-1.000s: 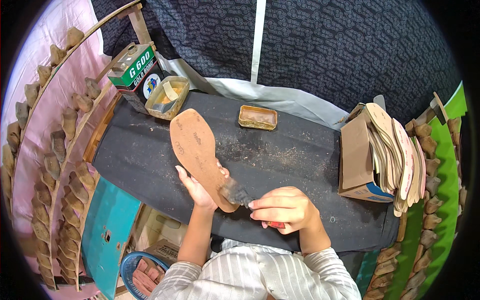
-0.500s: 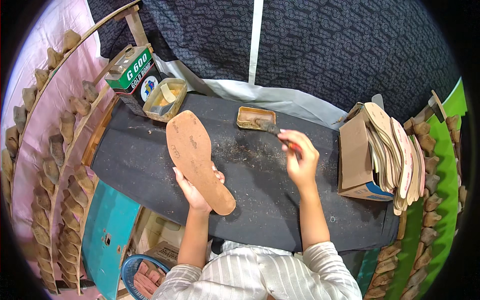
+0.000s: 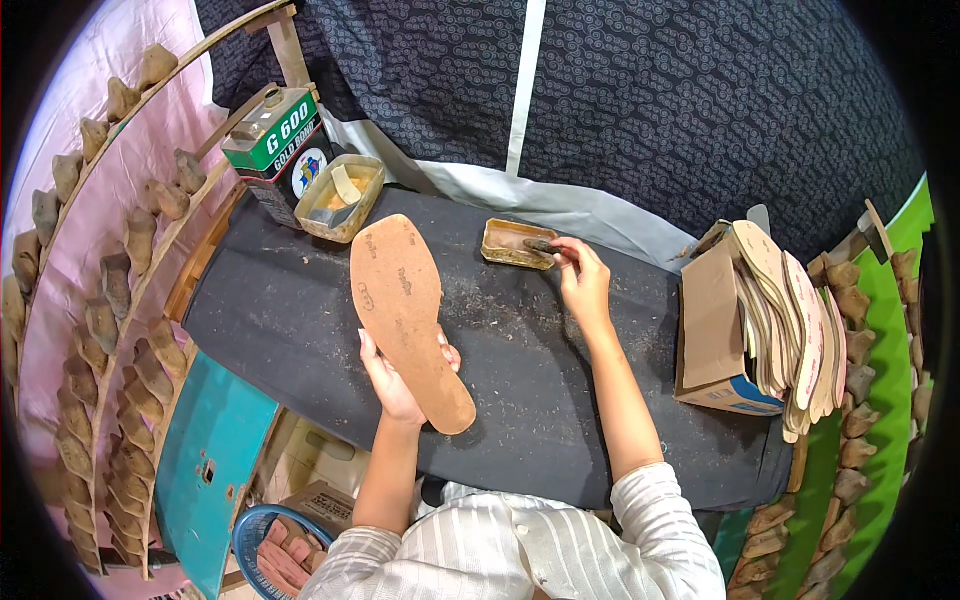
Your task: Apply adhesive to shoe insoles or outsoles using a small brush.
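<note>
My right hand [image 3: 583,280] has moved from the sole up to the far side of the desk, taking the dark-bristled brush [image 3: 540,245] with it. A second ago the bristles were against the sole's narrow end; now they are over the right end of a small, shallow, rectangular yellowish tray [image 3: 515,262]. I take this as a pause in the brushing, with the brush back at its dish. My fingertips pinch it close to the bristles; whether these touch what is inside, I cannot tell.

My left hand [image 3: 390,375] keeps its grip on the flat brown shoe sole [image 3: 400,300], thumb and fingers at opposite edges of its narrow part, holding it tilted above the black cloth-covered desk [image 3: 560,400]. My hands are well apart.

The tray has a pale, whitish layer in it. Left of it, a translucent yellowish square tub [image 3: 325,232] holds orange-yellow residue and flat grey and cream pieces, just beside a green, white and black metal can [image 3: 265,145]. To the right, an open brown cardboard box [image 3: 705,330] carries a leaning stack of pale sole-shaped pieces [image 3: 800,310]. Below the desk, a round blue plastic basket [image 3: 240,550] contains pinkish pieces [image 3: 285,560].
</note>
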`<state>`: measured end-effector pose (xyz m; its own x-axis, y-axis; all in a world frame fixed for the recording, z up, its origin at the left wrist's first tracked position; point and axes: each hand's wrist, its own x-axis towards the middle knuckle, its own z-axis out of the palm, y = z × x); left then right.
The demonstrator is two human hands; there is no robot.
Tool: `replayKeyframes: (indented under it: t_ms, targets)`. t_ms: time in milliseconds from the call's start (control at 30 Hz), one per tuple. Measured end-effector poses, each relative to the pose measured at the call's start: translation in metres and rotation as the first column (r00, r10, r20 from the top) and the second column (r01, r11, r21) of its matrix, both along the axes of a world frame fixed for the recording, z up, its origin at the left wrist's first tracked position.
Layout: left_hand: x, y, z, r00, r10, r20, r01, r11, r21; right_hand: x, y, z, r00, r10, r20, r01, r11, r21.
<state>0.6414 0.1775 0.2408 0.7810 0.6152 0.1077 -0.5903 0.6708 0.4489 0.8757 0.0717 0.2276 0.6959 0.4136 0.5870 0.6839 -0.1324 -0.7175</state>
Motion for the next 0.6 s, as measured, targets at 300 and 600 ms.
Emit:
replayKeyframes:
  t_ms: [300,600]
  targets:
    - [0.001,0.000,-0.002,1.000,0.002,-0.018,-0.002,0.999,0.032,-0.005,-0.008,0.014,1.000,0.007,0.013,-0.007,0.999,0.041]
    - [0.005,-0.001,0.004,0.985,0.146,-0.095,-0.150,0.988,-0.029,-0.081,-0.047,0.077,0.961,0.252,0.112,-0.270,0.943,0.193]
